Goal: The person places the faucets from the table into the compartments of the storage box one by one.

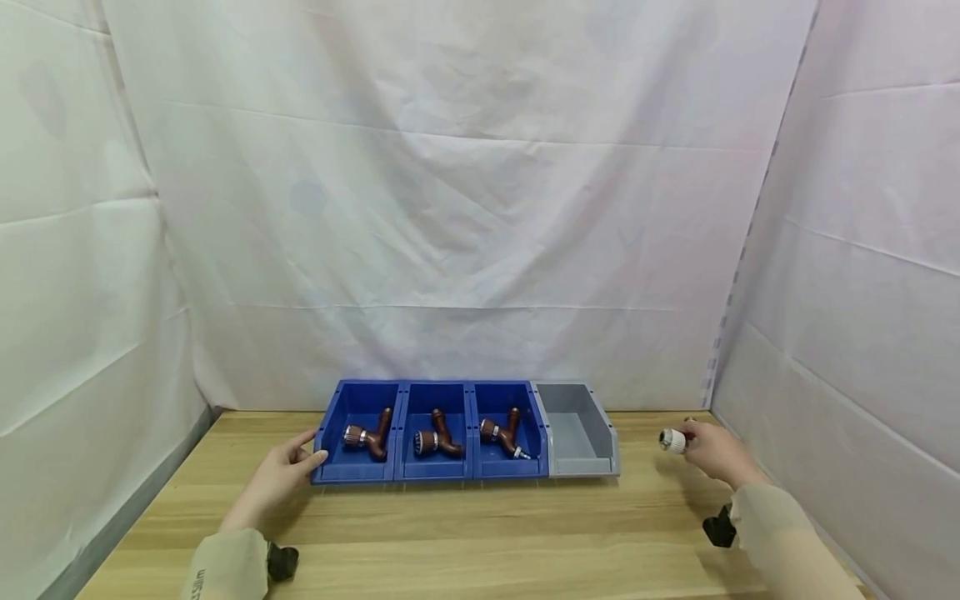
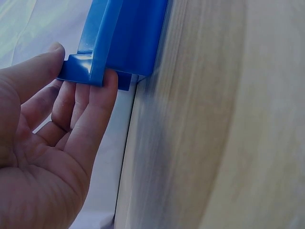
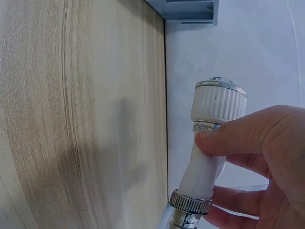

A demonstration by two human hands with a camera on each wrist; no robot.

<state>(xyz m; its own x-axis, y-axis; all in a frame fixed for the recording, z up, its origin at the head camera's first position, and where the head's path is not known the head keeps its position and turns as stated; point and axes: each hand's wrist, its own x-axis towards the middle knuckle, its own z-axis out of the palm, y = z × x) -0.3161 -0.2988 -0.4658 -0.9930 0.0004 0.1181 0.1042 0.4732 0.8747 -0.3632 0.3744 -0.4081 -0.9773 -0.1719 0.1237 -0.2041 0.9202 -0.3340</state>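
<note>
At the left end of the bin row, my left hand (image 1: 288,467) grips the side rim of the leftmost blue bin (image 1: 352,475). In the left wrist view, its thumb and fingers sit on either side of the blue bin's edge (image 2: 100,47). Off to the right, my right hand (image 1: 716,450) holds a white valve (image 1: 672,442) above the table. Seen from the right wrist, this white valve (image 3: 202,167) has a ribbed knob with a silver rim and a knurled metal collar; the thumb presses its neck and the fingers lie behind.
Brown valves with ribbed knobs lie in the left blue bin (image 1: 377,446), the middle blue bin and the right blue bin. A grey bin (image 1: 585,467) joins the row's right end. The wooden table (image 1: 465,533) meets a white cloth backdrop (image 1: 450,250) behind and at both sides.
</note>
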